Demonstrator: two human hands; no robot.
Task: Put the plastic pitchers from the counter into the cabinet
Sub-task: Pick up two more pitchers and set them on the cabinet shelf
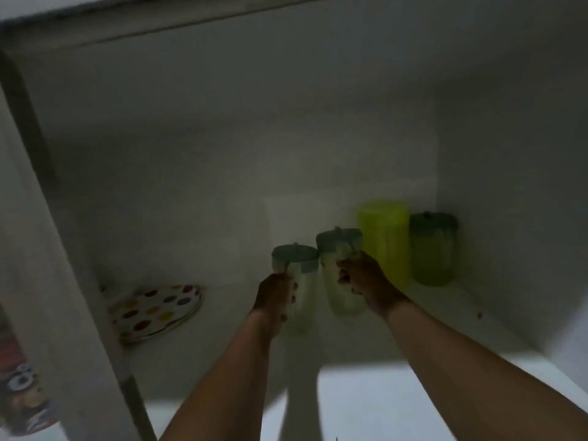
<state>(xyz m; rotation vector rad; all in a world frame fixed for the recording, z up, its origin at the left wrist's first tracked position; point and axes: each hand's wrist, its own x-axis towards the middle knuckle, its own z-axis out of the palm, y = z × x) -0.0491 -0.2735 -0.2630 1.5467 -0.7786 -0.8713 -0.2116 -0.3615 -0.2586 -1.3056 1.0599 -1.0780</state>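
Observation:
Both my arms reach into a dim white cabinet. My left hand [275, 297] grips the handle of a pale translucent plastic pitcher [302, 300] with a grey-green lid. My right hand [362, 281] grips the handle of a second, similar pitcher [337, 291] just right of the first. Both pitchers are upright on or just above the shelf [222, 345]; I cannot tell if they touch it. Behind them to the right stand a tall lime-green container [386, 240] and a green pitcher [432, 249] with a dark lid in the back corner.
Polka-dot plates [156, 310] lie stacked at the shelf's left side. The cabinet frame [63, 265] runs down the left, with a printed package [22, 393] outside it. The right wall [509, 186] closes in beside the green pitcher.

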